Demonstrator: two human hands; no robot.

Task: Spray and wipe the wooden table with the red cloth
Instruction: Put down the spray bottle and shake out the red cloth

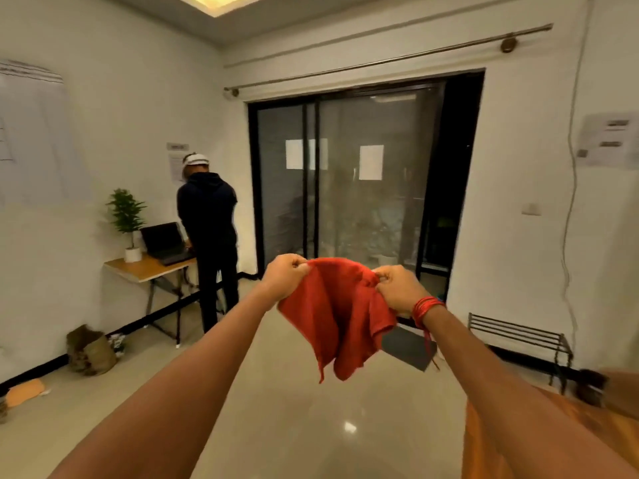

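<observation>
Holding the red cloth [337, 316] up at arm's length, the person has both hands raised in front of a dark sliding glass door [349, 174]; the left hand [285, 276] pinches one upper corner of the cloth between thumb and curled fingers, and the right hand [397, 288], with red thread wound round its wrist, pinches the opposite upper corner in the same way. The cloth hangs slack between them, bunched in the middle, its lower corners dangling free above the pale tiled floor [294, 426] and touching nothing. The wooden table [553, 430] shows only as an orange-brown corner at the lower right, under the right forearm and well below the cloth. No spray bottle is visible anywhere in the head view, and whether the table's surface is wet cannot be told from the small part that shows. Judging from this, the wiping has not visibly begun: the cloth is in hand and being opened out or shaken, so spraying and wiping both seem left to do, or else the cloth is being readied between passes. Off to the left, another person [209, 243] in dark clothes stands at a small table [145, 267] carrying a laptop [166, 242] and a potted plant [128, 219], apart from the work.
</observation>
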